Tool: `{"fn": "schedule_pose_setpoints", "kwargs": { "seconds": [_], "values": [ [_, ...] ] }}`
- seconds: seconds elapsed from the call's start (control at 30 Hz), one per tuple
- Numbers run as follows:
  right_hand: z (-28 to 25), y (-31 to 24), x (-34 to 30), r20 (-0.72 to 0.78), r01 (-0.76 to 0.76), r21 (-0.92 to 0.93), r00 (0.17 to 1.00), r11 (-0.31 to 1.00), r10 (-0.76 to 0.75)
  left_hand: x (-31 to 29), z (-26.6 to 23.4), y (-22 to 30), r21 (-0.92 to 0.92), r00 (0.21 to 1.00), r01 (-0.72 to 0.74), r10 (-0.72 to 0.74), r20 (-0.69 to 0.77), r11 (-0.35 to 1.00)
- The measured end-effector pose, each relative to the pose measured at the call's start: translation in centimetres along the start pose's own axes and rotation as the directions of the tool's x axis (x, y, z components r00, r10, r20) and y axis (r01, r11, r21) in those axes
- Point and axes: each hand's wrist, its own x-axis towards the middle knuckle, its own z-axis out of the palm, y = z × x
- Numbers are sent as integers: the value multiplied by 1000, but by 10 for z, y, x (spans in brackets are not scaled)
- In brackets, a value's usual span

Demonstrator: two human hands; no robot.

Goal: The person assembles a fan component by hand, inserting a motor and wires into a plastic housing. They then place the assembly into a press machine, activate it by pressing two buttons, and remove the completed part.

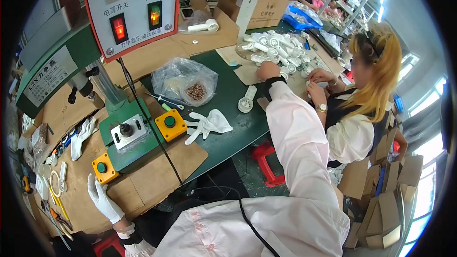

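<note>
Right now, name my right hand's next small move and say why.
Probably pick one piece from the pile of white parts: your right hand is at its edge, though its grip is hidden, and your gloved left hand lies open near the left yellow button box, apparently free.

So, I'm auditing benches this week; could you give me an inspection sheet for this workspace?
Surface: green table, partly covered by cardboard sheets.
Job's things: white plastic parts heaped before a co-worker; one white part lies apart; press with two yellow button boxes.
Clutter: plastic bag with small copper-coloured bits, loose white glove, pliers.
Hands: left hand gloved, fingers extended, beside the left button box; right hand bare, at the heap's edge, grip unclear.
Cables: one black cable passes the press; another crosses the person's shirt.
Surroundings: co-worker at right, red stool, cardboard boxes.
</note>
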Motion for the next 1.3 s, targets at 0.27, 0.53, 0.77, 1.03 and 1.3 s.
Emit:
{"fn": "schedule_pose_setpoints", "kwargs": {
  "seconds": [0.27,0.53,0.77,1.03,1.3],
  "values": [
    [1,0,6,60,79,-25,995,997,-78,-2,3,2,17,1000,-13,13,-7,1000],
    [8,-22,2,-143,-103,-131,986,986,84,0,-1,2,5,1000,-22,22,-2,1000],
    [-1,-8,6,128,92,-1,988,996,-91,-1,5,1,-23,1000,-20,21,8,1000],
    [-44,0,-82,73,526,450,784,722,-616,-2,6,2,-64,999,-41,42,6,997],
    [-26,28,-63,-353,548,253,820,797,-451,1,5,0,-19,998,-51,51,29,999]
  ]
}}
